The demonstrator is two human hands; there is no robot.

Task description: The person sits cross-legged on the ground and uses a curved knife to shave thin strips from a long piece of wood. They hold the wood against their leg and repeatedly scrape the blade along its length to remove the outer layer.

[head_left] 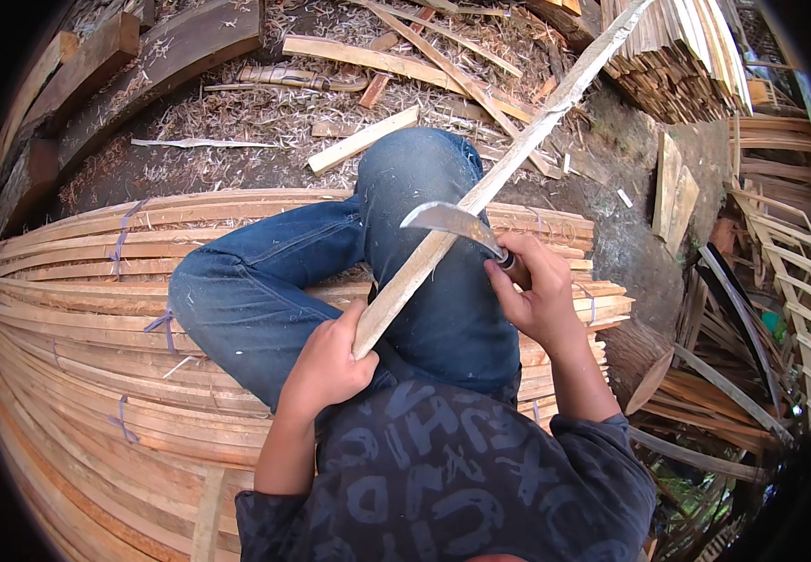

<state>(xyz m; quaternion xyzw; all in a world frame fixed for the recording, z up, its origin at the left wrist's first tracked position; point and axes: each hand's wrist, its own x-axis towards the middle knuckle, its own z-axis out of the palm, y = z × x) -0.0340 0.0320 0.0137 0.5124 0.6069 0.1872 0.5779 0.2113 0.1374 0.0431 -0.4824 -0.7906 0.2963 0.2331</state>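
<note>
A long, pale wooden strip (523,147) slants from my lap up to the far right, lying across my raised knee. Its near end is gripped by my left hand (327,361), fingers wrapped round it. My right hand (544,288) is closed on the handle of a knife with a curved blade (449,221). The blade points left and lies across the strip beside my knee; whether its edge bites into the wood I cannot tell.
I sit on bundles of wooden strips (124,361) bound with purple ties. Shavings and loose sticks (364,139) litter the ground ahead. Thick beams (157,80) lie far left. A stack of thin slats (682,70) stands far right, with a wooden lattice (792,300) nearer.
</note>
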